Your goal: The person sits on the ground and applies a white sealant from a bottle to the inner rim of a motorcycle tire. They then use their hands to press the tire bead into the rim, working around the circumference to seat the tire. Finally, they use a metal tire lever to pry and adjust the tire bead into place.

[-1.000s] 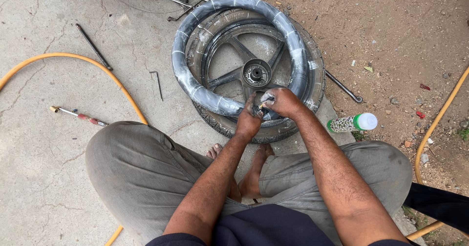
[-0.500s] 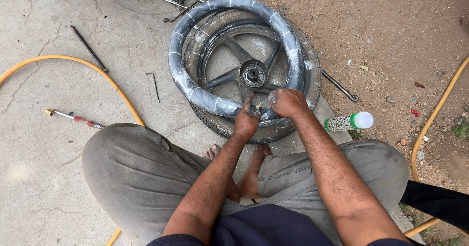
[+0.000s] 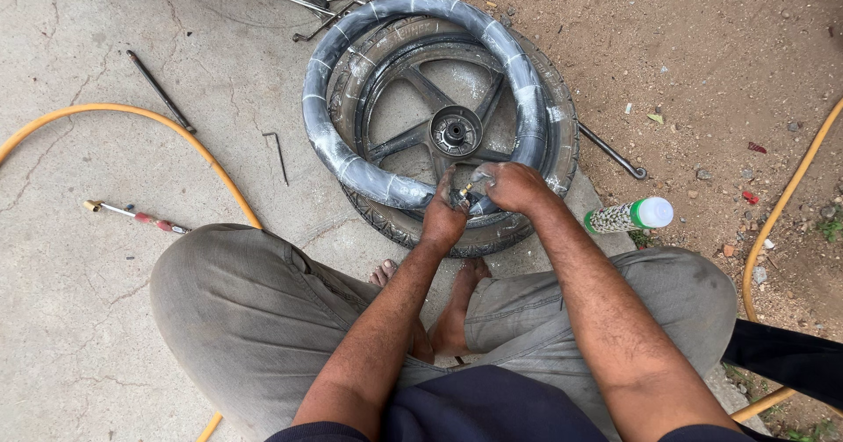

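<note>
The person squats over a motorcycle wheel (image 3: 457,135) lying flat on the concrete floor (image 3: 105,319), its black tyre (image 3: 562,143) around the spoked alloy rim; a grey-wrapped inner tube (image 3: 351,157) rests on top of it in a loose ring, overhanging the tyre's left side and not tucked inside; judging by that, the tube is not yet seated within the tyre, and most of the fitting appears left to do.

Both hands meet at the near edge of the rim; the left hand (image 3: 442,218) presses down on the tube, fingers curled over it; the right hand (image 3: 514,187) is closed with its fingertips pinched around a small brass-coloured piece, probably the tube's valve stem (image 3: 468,187); whether the stem has passed through the rim's hole cannot be told, since the hands cover that spot.

A green-and-white bottle (image 3: 628,216) lies just beside the right knee; a yellow hose (image 3: 158,126) curves across the floor on the left, with a screwdriver (image 3: 132,216) near it; a long tyre lever (image 3: 612,150) pokes out from under the tyre on the right; spanners (image 3: 303,1) at the top edge are cut off and hard to make out.
</note>
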